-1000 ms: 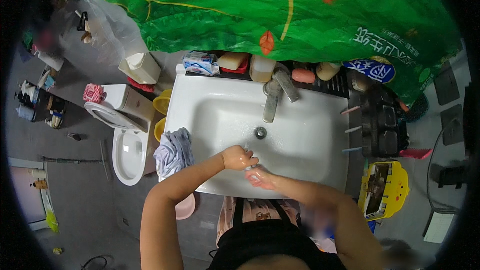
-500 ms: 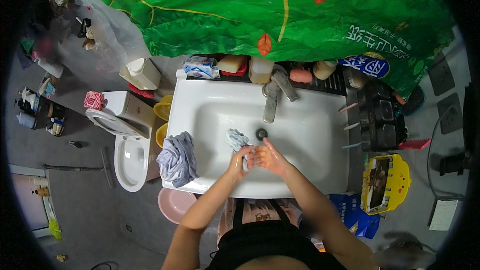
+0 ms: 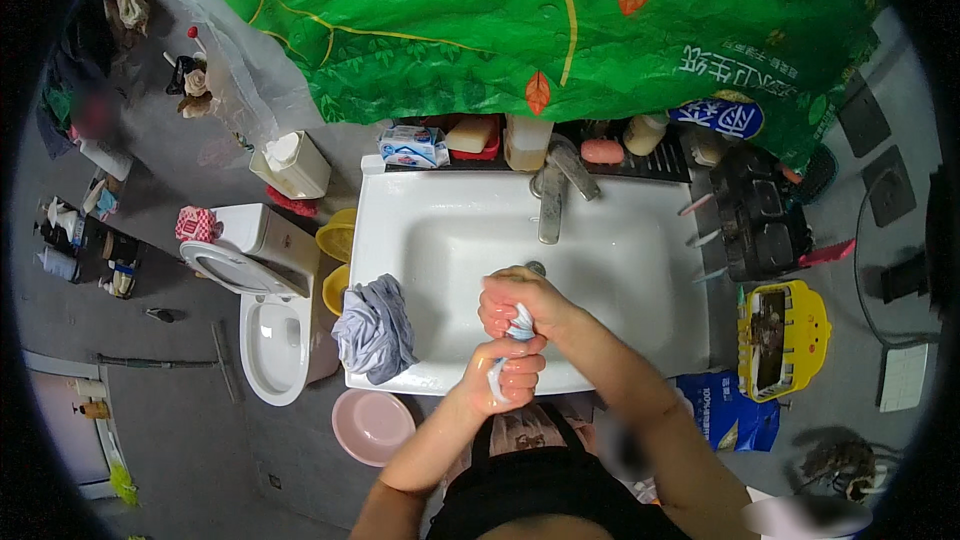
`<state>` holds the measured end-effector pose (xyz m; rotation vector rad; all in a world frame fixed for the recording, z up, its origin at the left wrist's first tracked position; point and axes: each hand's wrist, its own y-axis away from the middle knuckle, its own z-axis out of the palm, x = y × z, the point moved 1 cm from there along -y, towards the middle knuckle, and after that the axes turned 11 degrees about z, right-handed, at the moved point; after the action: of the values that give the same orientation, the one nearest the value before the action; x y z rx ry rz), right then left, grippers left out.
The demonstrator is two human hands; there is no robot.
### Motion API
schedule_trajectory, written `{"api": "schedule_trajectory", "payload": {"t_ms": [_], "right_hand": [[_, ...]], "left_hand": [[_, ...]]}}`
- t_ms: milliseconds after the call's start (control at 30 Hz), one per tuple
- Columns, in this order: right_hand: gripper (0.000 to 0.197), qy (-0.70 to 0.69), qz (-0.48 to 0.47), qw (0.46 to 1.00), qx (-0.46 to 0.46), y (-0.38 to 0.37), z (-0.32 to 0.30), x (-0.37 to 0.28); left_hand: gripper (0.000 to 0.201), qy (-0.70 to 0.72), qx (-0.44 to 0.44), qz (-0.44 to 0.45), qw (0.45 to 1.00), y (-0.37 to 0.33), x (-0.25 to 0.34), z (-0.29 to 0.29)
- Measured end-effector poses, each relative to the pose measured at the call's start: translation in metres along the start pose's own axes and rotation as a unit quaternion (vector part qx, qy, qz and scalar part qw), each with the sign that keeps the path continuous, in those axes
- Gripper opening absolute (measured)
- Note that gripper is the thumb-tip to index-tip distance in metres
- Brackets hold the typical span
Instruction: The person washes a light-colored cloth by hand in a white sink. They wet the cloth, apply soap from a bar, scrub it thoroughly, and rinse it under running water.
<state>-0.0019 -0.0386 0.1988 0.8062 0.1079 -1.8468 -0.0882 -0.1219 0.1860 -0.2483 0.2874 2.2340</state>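
Both hands grip a wet, light blue-white cloth (image 3: 521, 323) over the front part of the white sink (image 3: 660, 270). My left hand (image 3: 506, 370) is closed round its lower end, nearer my body. Just above it, my right hand (image 3: 522, 302) is wrapped round the other end, and a twisted stretch of cloth shows between the two fists. The drain (image 3: 536, 268) is partly covered by my right hand. On the sink's left rim lies a crumpled grey-blue garment (image 3: 375, 330), apart from both hands.
Behind the sink stand a faucet (image 3: 551, 205), a soap bar (image 3: 602, 151) and bottles under a large green plastic sheet (image 3: 450, 30). To the left are a toilet (image 3: 275, 345) and a pink basin (image 3: 373, 427). A yellow basket (image 3: 800, 340) and a black toothbrush holder (image 3: 760, 215) sit at the right.
The cloth has come up from the sink floor, where it hung by my left hand. My right hand, open before, has closed on it, and the cloth is now twisted between both fists.
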Motion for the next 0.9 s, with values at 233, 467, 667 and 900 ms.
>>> {"api": "schedule_trajectory", "payload": {"t_ms": [233, 467, 667, 900], "right_hand": [[0.020, 0.270, 0.017, 0.860, 0.433, -0.042, -0.092, 0.051], [0.020, 0.456, -0.086, 0.610, 0.643, -0.043, -0.163, 0.110], [0.042, 0.267, -0.195, 0.707, 0.626, 0.018, -0.121, 0.130], [0.031, -0.126, -0.294, 0.866, 0.385, 0.156, -0.082, 0.212]], "left_hand": [[0.016, -0.490, 0.285, 0.128, 0.814, -0.040, 0.048, -0.100], [0.033, -0.729, 0.301, 0.190, 0.585, -0.074, 0.052, -0.194], [0.037, -0.799, 0.315, 0.241, 0.452, -0.051, 0.015, -0.151], [0.041, -0.602, 0.201, 0.053, 0.771, -0.024, -0.087, -0.124]]}}
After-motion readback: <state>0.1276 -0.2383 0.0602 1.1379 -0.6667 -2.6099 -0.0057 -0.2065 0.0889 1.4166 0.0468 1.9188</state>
